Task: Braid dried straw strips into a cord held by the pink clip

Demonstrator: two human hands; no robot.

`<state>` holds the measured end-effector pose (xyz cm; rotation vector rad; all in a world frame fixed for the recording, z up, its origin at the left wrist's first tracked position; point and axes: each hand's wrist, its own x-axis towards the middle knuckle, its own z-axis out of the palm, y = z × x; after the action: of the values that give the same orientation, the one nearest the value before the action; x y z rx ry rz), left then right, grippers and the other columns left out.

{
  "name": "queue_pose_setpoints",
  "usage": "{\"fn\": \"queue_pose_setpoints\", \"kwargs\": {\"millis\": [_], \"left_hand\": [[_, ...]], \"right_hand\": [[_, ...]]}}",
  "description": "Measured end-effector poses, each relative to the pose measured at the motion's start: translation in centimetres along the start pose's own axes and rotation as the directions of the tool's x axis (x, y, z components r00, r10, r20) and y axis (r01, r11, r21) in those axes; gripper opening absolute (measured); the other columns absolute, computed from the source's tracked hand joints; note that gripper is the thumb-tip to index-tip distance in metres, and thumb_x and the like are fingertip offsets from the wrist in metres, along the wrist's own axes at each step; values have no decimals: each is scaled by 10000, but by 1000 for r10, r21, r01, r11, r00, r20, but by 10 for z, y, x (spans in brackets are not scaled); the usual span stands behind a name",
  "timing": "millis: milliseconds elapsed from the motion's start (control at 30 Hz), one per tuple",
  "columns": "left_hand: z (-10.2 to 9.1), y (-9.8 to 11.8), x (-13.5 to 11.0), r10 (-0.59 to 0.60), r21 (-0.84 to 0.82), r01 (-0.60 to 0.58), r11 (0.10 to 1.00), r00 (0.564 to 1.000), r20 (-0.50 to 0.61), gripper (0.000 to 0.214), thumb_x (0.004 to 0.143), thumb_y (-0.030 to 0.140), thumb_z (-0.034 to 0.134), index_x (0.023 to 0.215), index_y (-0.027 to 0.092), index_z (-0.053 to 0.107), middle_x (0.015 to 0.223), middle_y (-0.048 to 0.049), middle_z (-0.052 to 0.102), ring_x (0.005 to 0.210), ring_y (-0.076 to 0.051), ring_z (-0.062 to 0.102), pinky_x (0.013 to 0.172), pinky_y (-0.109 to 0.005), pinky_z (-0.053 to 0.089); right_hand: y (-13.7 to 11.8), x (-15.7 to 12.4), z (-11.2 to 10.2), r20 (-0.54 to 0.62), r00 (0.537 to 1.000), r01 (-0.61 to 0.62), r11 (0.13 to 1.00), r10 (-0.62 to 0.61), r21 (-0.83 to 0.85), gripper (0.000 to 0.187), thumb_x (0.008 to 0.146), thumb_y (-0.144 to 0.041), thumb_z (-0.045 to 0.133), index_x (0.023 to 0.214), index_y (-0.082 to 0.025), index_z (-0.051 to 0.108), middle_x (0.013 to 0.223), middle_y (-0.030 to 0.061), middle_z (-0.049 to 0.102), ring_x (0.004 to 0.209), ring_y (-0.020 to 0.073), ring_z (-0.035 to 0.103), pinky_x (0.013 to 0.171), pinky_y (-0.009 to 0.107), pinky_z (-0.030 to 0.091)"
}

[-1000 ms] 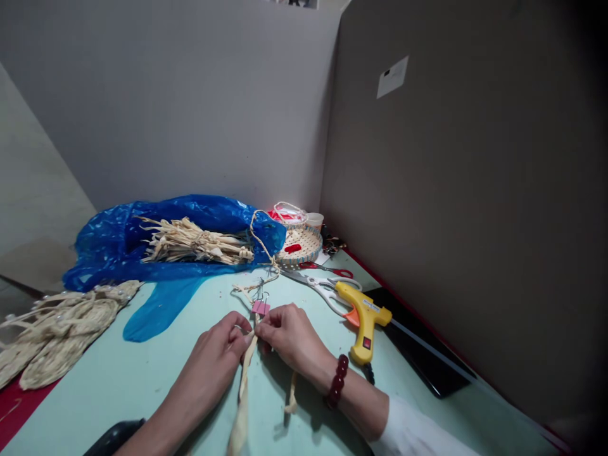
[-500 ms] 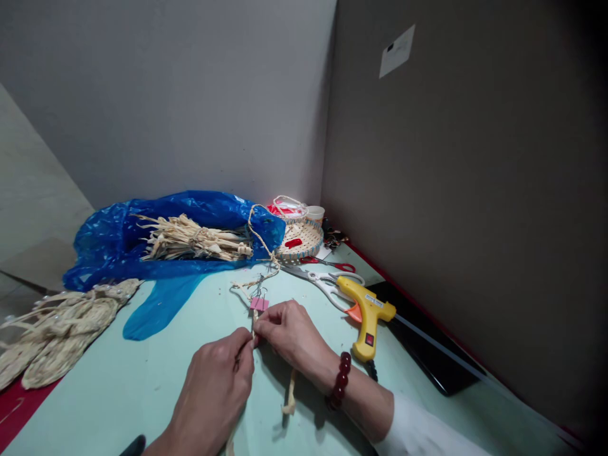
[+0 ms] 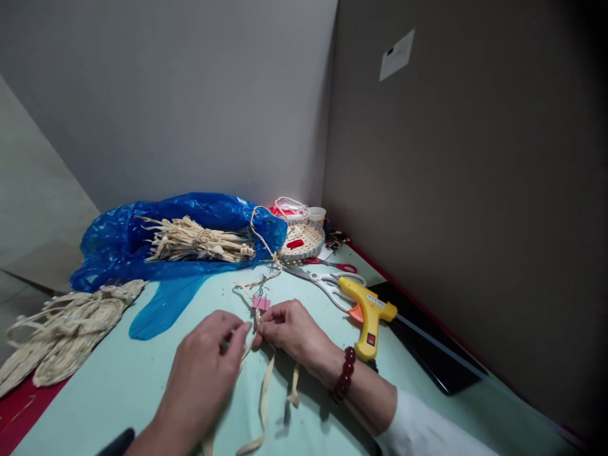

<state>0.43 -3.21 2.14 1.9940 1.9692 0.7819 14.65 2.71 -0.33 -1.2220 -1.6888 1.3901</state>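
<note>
Pinched at the fingertips, the person's right hand (image 3: 294,332) holds a narrow braid of pale, straw-coloured strips (image 3: 258,315) just below a pink metal binder clip (image 3: 261,304). Close beside it, the left hand (image 3: 204,373) has its fingers curled, with a gap showing between thumb and forefinger; a strip passes by those fingertips, but I cannot tell whether they grip it. A dark red beaded bracelet (image 3: 344,377) circles the right wrist.

Beyond the hands, a crumpled, shiny blue plastic bag (image 3: 104,253) lies with its mouth gaping, and in it rests a tied bundle of dry, pale stalks (image 3: 199,240), lying crosswise. To its right, a shallow round woven basket with blue stitching at the rim (image 3: 308,237) holds a small red piece (image 3: 295,244). A white cup (image 3: 317,214) stands behind; I can't make out what it contains.

As for the braid, it sits between the hands over the pale green tabletop (image 3: 118,380), its long axis running from the clip back toward the person. From under the right hand, a long, flat loose strip (image 3: 263,399) trails the same way, curving at its near end.
</note>
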Motion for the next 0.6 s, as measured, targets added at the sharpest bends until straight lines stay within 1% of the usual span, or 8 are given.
{"fn": "queue_pose_setpoints", "kwargs": {"millis": [33,67,133,167,233,333,400,600], "left_hand": [[-1,-4,7,-104,-124,113,986,991,80,235,843,382,523,796,199,661,843,-52,682,728,-197,595,659,-307,415],[-1,-8,14,-140,-263,200,944,963,230,217,792,396,589,806,191,658,759,-29,668,629,-161,564,579,-268,387],[2,-15,22,-158,-470,385,795,878,451,320,688,442,681,863,177,636,581,44,561,424,-90,376,428,-226,243],[5,-17,25,-151,-524,432,734,857,494,345,639,429,717,843,165,628,547,62,528,408,-73,329,418,-217,204],[7,-18,27,-127,-581,443,683,855,502,322,607,385,730,797,144,631,571,44,558,455,-76,376,449,-206,233],[5,-16,27,-76,-558,355,750,884,460,193,630,307,675,692,126,650,611,3,608,554,-103,452,525,-213,299],[3,-15,28,-69,-528,327,783,890,450,157,644,287,635,645,130,638,553,23,573,487,-83,396,487,-213,259],[8,-7,28,-146,-529,444,723,847,511,159,677,328,527,602,189,541,379,89,392,350,-67,270,388,-207,131]], "right_hand": [[0,0,-1,2,1000,0,1000,0,-4,168,712,-142,565,632,-126,712,564,2,615,532,91,442,483,190,316],[-1,-1,-1,3,1000,2,1000,-2,-9,167,715,-145,569,627,-128,710,559,-2,611,533,90,438,487,191,314],[-2,-1,-3,1,1000,7,1000,-7,-24,147,712,-139,581,636,-128,706,558,-12,597,542,89,436,500,193,312],[-2,-2,-4,2,1000,10,999,-10,-33,138,710,-134,584,645,-126,706,558,-17,589,545,88,434,503,193,308],[-4,-3,-8,19,1000,19,998,-18,-56,144,720,-137,579,658,-124,708,551,-20,580,541,87,428,503,196,297],[-8,-7,-12,62,997,49,995,-44,-90,183,731,-109,543,647,-125,704,547,-16,596,533,85,422,512,194,296],[-11,-10,-14,77,995,79,989,-70,-122,206,731,-83,516,648,-129,699,578,-8,633,540,86,433,529,192,307],[-14,-11,-14,85,990,127,969,-111,-211,212,743,-75,491,699,-134,691,669,16,705,593,98,504,561,185,334]]}}
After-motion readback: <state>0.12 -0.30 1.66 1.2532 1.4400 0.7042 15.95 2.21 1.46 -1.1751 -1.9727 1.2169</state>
